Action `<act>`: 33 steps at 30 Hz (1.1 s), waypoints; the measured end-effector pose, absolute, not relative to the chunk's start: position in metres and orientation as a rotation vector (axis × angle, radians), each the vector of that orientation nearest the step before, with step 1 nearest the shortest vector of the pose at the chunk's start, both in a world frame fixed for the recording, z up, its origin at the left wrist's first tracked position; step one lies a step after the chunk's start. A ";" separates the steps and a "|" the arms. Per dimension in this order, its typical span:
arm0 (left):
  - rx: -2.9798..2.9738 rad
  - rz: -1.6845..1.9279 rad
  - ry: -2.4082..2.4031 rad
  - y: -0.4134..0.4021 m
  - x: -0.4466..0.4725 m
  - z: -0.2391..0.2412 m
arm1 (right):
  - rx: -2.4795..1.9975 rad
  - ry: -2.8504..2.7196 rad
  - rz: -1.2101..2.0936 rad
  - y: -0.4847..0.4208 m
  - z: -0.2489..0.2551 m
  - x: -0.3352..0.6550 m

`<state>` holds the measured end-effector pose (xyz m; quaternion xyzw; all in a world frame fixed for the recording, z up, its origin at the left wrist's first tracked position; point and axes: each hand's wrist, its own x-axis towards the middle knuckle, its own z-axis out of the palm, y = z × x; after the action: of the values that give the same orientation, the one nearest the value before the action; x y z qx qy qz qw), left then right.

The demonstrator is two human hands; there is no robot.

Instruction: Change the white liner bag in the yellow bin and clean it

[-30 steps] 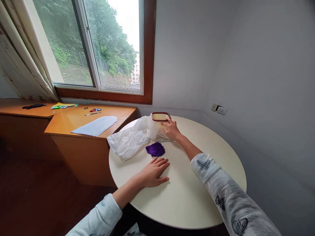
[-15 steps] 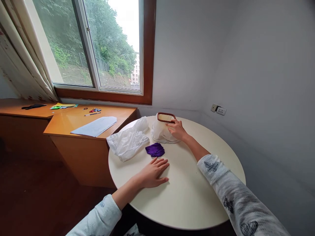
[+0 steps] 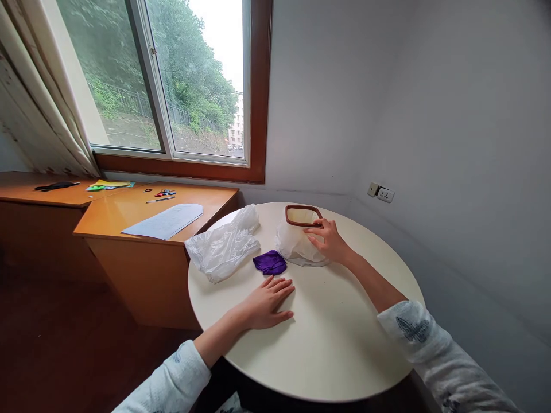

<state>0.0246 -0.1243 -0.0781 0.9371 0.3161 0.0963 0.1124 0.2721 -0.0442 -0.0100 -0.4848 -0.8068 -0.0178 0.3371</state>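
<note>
A translucent container with a brown rim (image 3: 298,236) stands on the round cream table (image 3: 327,344). My right hand (image 3: 329,241) grips its right side, fingers curled against the wall just under the rim. A small crumpled purple cloth (image 3: 270,263) lies just left of the container. My left hand (image 3: 267,301) rests flat on the table below the cloth, fingers stretched out and holding nothing. A crumpled clear plastic bag (image 3: 224,248) lies at the table's left edge.
A wooden desk (image 3: 129,221) stands left of the table with a white sheet (image 3: 166,219), pens and small items on it. A window is behind it. A wall socket (image 3: 381,194) sits on the right wall. Dark floor lies below on the left.
My right hand has drawn the container to the right and toward me, away from the plastic bag. My left hand has stayed flat in place.
</note>
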 end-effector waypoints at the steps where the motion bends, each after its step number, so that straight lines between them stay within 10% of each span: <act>1: 2.751 0.301 0.923 -0.124 0.024 -0.078 | -1.254 -2.104 -0.047 -0.051 -0.008 0.273; 22: 2.243 1.295 1.126 -0.099 0.029 -0.058 | -1.336 -2.172 -0.191 -0.156 0.039 0.272; 33: 2.053 1.191 1.031 -0.067 0.062 -0.041 | -1.257 -2.182 0.027 -0.120 0.032 0.256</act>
<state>0.0617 -0.0673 -0.0415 0.7631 0.3834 0.4428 0.2733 0.2565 -0.1199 0.0323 -0.4751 -0.8247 0.0101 0.3065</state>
